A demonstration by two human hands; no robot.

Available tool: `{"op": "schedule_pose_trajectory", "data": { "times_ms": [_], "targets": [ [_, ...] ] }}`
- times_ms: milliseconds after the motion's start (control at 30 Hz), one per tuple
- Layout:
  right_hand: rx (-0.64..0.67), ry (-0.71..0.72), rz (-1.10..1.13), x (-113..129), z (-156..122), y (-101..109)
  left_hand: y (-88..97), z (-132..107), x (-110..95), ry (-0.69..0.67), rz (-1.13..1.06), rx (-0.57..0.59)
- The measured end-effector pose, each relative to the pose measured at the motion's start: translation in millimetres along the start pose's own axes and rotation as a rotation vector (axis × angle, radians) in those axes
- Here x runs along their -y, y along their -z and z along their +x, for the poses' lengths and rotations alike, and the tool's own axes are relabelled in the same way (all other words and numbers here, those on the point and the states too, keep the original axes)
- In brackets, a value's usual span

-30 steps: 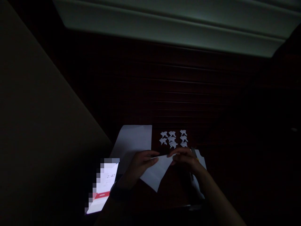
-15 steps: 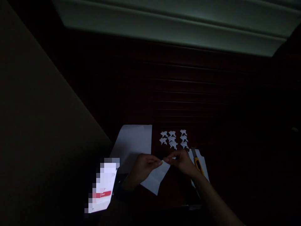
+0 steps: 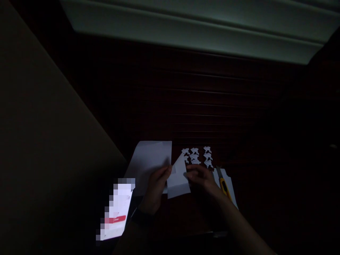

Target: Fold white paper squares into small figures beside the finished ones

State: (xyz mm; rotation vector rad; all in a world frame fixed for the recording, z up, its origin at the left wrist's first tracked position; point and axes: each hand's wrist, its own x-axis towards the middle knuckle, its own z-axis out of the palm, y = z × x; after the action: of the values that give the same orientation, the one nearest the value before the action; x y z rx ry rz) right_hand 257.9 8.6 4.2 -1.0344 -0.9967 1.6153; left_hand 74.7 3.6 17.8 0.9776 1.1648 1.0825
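By the left hand [image 3: 156,186], the paper [image 3: 178,177] is gripped at its left edge, between a nearly closed thumb and fingers. The right hand [image 3: 204,179] is held partly open at the paper's right edge, with a gap seen between thumb and forefinger; whether the paper is touched by it cannot be told.

The far side of the scene is crossed by a pale panel [image 3: 186,32] with long ridges, and the left side is filled by a dim wall [image 3: 39,124]. Dark reddish-brown wood is shown by the tabletop [image 3: 183,219], over whose middle the paper is held. The far left of the tabletop is covered by white sheets [image 3: 151,159], partly hidden by the left hand and the paper. At the near left, a lit screen [image 3: 118,209] is seen, marked with a red bar and partly blurred into blocks.

The paper is tilted, its pointed tip turned to the far side and a fold shown across its near part. On the right, a white piece [image 3: 232,187] is partly covered by a yellow cutter [image 3: 224,187]. A dark band [image 3: 143,216] is worn on the left wrist. Smallest are the white folded figures [image 3: 208,156], laid in three columns beyond the right hand; those on the left are partly hidden by the paper's tip.
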Motion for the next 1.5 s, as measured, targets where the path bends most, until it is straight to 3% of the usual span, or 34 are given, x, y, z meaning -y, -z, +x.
{"op": "schedule_pose_trajectory", "data": {
  "times_ms": [133, 200, 300, 467, 533, 633, 833, 967, 1200, 1500],
  "targets": [
    [0.023, 0.011, -0.075, -13.6, 2.9, -5.8, -12.6, -3.9, -0.1, 0.016, -0.125, 0.100],
    [-0.026, 0.031, -0.167, -16.7, 6.2, -2.6, -16.9, -3.4, 0.5, -0.010, -0.100, 0.082],
    [-0.059, 0.097, -0.352, -17.2, 9.3, 2.1, -20.5, -0.1, 4.7, -0.131, 0.072, -0.007],
    [0.060, 0.159, -0.534, -9.0, 7.2, 7.2, -18.9, 1.4, 11.4, -0.251, 0.345, -0.085],
    [0.087, 0.133, -0.530, -3.8, 5.8, 12.1, -15.1, 1.4, 10.2, -0.239, 0.346, -0.076],
    [0.120, 0.055, -0.500, 3.7, 4.2, 21.0, -7.8, 3.3, 5.2, -0.119, 0.239, -0.043],
    [0.238, -0.060, -0.351, 13.0, -0.2, 26.5, 2.4, 4.6, -5.0, 0.061, 0.039, 0.144],
    [0.307, -0.126, -0.305, 16.3, -1.6, 30.5, 5.3, 1.2, -8.0, 0.081, 0.084, 0.205],
    [0.307, -0.159, -0.235, 25.3, -4.7, 36.2, 6.1, -6.2, -17.5, 0.084, 0.053, 0.352],
    [0.222, -0.211, -0.124, 28.1, -4.1, 39.4, 5.0, -8.8, -17.3, 0.114, -0.045, 0.320]
  ]
}}
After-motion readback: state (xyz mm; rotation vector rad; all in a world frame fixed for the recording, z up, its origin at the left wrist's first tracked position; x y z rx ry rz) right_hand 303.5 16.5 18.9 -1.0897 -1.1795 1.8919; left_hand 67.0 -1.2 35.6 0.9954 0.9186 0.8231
